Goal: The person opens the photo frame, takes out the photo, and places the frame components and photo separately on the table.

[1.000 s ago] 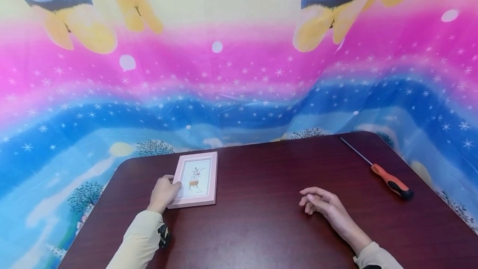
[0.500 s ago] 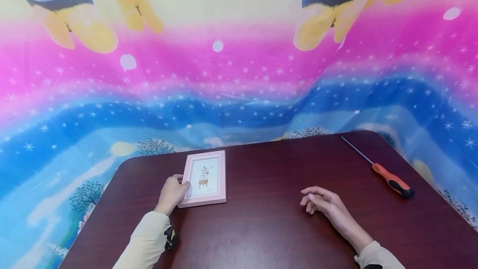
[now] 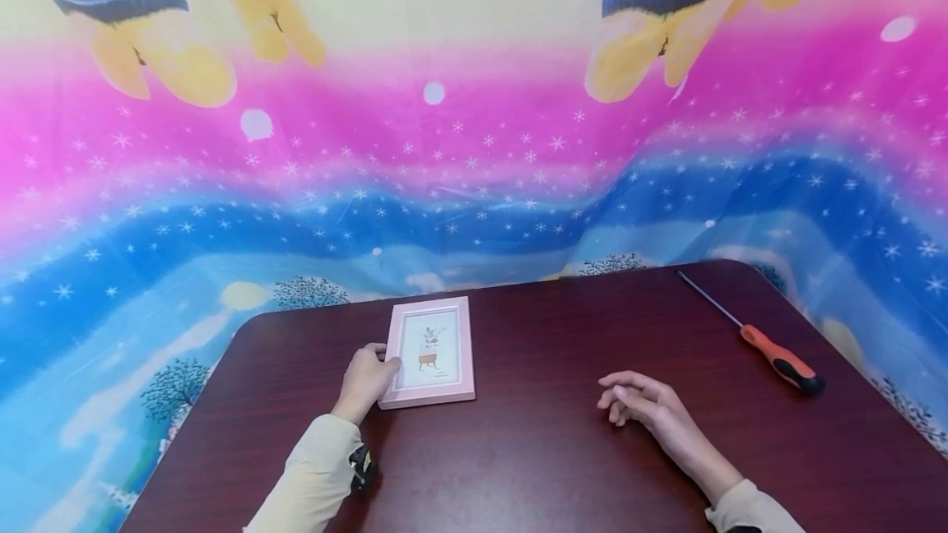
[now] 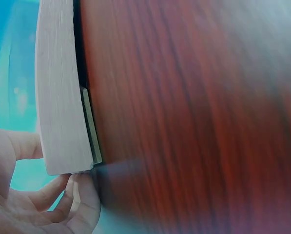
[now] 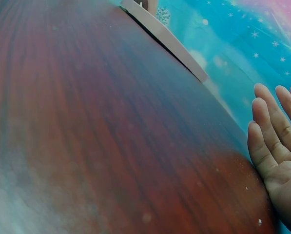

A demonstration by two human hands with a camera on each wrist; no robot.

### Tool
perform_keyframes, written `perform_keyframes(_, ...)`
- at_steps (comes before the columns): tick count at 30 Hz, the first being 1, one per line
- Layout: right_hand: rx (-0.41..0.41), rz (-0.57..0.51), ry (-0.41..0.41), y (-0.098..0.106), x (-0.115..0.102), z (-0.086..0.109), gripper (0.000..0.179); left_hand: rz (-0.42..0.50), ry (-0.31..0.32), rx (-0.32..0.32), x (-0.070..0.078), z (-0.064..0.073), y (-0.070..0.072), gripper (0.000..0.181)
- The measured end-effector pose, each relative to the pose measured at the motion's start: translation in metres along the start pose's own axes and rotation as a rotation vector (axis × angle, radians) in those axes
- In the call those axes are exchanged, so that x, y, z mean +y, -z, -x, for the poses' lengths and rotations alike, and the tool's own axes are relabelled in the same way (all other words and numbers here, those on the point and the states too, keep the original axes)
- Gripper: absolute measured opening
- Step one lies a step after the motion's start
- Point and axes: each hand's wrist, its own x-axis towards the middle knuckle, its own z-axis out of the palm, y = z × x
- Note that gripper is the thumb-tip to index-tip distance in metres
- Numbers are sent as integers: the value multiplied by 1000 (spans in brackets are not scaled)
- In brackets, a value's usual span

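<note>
A pink picture frame [image 3: 467, 352] with a potted-plant print lies face up on the dark wooden table, left of centre. My left hand [image 3: 368, 382] grips its left edge, with the thumb over the front. In the left wrist view the fingers bend against the side of the picture frame [image 4: 62, 97], and a thin strip shows beneath it. My right hand [image 3: 644, 403] rests on the table to the right, fingers loosely bent and holding nothing. From the right wrist, the picture frame [image 5: 169, 41] appears beyond the fingers of that hand [image 5: 281, 141].
A screwdriver [image 3: 778, 359] with an orange and black handle lies near the table's right edge, its shaft toward the back. The table [image 3: 548, 467] has rounded far corners. Behind it hangs a colourful printed cloth [image 3: 474, 146].
My left hand has slid the picture frame to the right along the table, in steady steps. The right hand and the screwdriver have stayed in place.
</note>
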Motion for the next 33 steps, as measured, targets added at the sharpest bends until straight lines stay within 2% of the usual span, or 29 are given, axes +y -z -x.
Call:
perform_keyframes(6,-1,-1,7,0,1,1,33,7,-19,-4,7,0,-9,46)
perform_keyframes(15,-5,11,1,0,0,0,33,16,-28,-9,13,-1,-16,45)
perform_keyframes(26,-1,17,17,1,0,0,33,32,-50,-31,28,3,-26,45)
perform_keyframes(33,-10,-3,0,0,0,0,33,50,-76,-62,34,4,-32,44)
